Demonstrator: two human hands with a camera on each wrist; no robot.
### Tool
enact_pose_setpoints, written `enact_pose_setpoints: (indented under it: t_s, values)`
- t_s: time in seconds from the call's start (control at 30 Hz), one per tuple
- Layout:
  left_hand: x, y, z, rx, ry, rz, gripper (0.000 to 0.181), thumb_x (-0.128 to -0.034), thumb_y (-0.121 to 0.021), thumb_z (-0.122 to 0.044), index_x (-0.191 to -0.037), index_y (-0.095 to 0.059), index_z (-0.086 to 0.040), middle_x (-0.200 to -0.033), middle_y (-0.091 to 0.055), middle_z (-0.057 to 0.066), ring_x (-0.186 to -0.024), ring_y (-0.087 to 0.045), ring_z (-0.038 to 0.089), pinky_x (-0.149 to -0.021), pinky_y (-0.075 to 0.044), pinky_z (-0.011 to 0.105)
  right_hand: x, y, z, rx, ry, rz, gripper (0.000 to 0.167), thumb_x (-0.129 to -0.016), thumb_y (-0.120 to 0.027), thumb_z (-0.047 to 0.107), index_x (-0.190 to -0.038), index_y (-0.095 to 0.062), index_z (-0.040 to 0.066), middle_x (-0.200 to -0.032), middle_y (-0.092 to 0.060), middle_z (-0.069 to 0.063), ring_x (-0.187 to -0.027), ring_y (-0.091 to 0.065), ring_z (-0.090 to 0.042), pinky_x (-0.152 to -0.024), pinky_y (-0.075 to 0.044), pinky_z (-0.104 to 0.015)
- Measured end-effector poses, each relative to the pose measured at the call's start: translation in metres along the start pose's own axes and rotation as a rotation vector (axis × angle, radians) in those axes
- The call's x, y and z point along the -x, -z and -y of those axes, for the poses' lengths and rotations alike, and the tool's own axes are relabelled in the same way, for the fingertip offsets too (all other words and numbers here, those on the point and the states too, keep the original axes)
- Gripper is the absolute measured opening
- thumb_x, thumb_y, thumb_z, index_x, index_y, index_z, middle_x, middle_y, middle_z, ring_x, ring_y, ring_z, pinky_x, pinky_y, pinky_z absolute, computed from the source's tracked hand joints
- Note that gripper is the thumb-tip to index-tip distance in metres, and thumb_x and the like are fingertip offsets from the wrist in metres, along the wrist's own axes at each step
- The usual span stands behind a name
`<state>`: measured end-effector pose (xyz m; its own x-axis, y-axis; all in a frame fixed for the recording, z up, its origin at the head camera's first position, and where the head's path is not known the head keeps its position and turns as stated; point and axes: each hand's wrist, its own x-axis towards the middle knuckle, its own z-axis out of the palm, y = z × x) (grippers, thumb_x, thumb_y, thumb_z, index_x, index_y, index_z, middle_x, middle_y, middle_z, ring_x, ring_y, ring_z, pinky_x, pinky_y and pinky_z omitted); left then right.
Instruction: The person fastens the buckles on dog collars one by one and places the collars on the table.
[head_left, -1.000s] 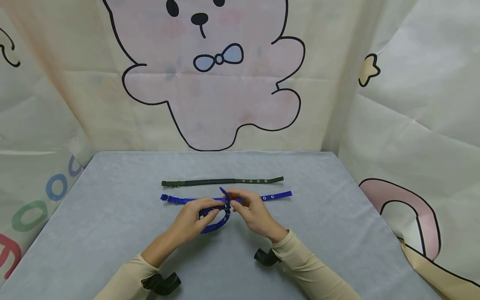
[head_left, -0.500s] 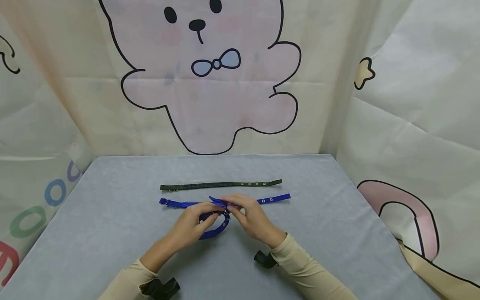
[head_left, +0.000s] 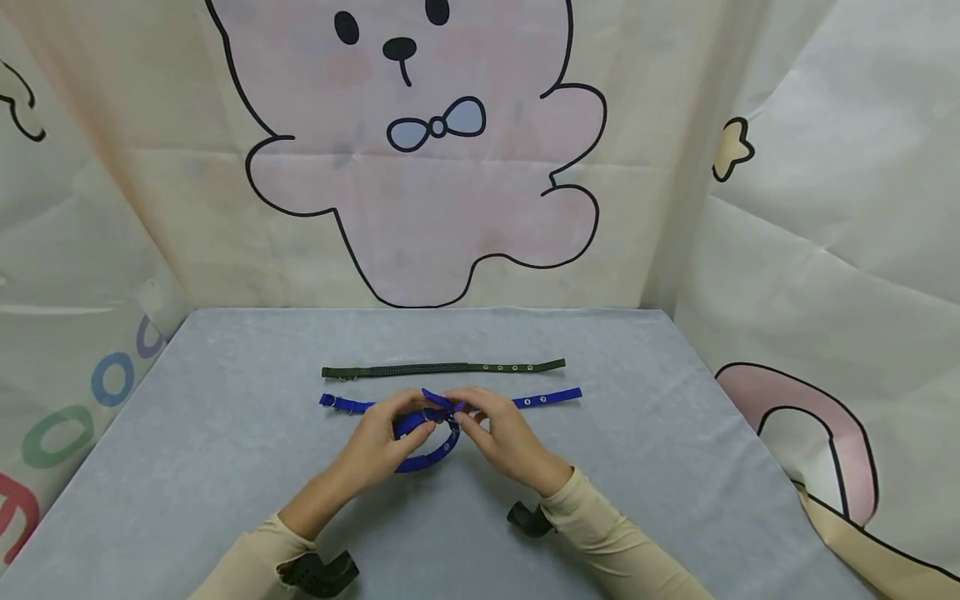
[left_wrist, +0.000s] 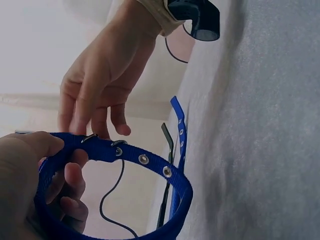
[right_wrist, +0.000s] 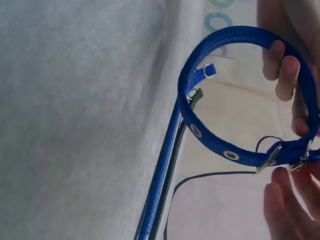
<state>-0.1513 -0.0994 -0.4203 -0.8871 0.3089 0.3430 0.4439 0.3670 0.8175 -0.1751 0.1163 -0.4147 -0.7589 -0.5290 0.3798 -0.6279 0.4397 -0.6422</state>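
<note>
A blue dog collar (head_left: 431,460) is bent into a loop with its strap run through the metal buckle (right_wrist: 306,155). Eyelets show along the band (left_wrist: 182,190) in the left wrist view. My left hand (head_left: 375,437) grips the loop near the buckle, thumb on one side and fingers curled inside. At the buckle end, my right hand (head_left: 513,437) pinches the collar between thumb and fingers; the exact contact is partly hidden. The strap's free end (head_left: 433,397) points up and left between the hands.
Behind the hands, a second blue collar (head_left: 551,398) lies stretched out on the grey table (head_left: 247,467). Farther back and parallel to it is a dark green collar (head_left: 420,369). Printed cloth walls (head_left: 630,275) surround the table.
The strap's free end, upright a second ago, has tipped to the left. The left fingers have shifted slightly and more of the buckle shows. Both hands stay in about the same place.
</note>
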Motion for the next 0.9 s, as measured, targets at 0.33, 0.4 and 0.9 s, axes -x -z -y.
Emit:
enact_pose_setpoints:
  t_s: [0.33, 0.4, 0.9]
  values:
    - [0.0001, 0.0002, 0.0033, 0.006, 0.080, -0.007, 0.031, -0.0923, -0.075, -0.015, -0.121, -0.064, -0.012, -0.101, -0.077, 0.005, -0.081, -0.069, 0.007, -0.069, -0.054, 0.023, 0.0020, -0.0084, -0.0023, -0.035, 0.004, -0.053, 0.022, -0.100, -0.064, 0.013, -0.119, -0.071, 0.005, -0.113, -0.072, -0.009, -0.095, -0.068, -0.019, -0.076, -0.057, -0.026]
    - [-0.0001, 0.0003, 0.0031, -0.022, 0.106, -0.021, 0.029, -0.0904, -0.077, -0.015, -0.118, -0.069, -0.010, -0.103, -0.078, 0.005, -0.089, -0.072, 0.012, -0.076, -0.056, 0.025, 0.0021, -0.0095, -0.0035, -0.042, -0.014, -0.040, 0.023, -0.101, -0.063, 0.013, -0.121, -0.070, 0.005, -0.113, -0.072, -0.010, -0.096, -0.068, -0.020, -0.077, -0.057, -0.027]
    - [-0.0022, -0.0013, 0.0011, -0.016, 0.201, -0.035, 0.024, -0.0892, -0.079, -0.020, -0.111, -0.077, -0.009, -0.107, -0.078, 0.006, -0.099, -0.073, 0.018, -0.082, -0.059, 0.030, 0.0018, -0.0100, -0.0037, 0.025, -0.025, 0.004, 0.032, -0.104, -0.057, 0.014, -0.136, -0.055, 0.011, -0.113, -0.073, -0.010, -0.101, -0.070, -0.021, -0.079, -0.057, -0.029]
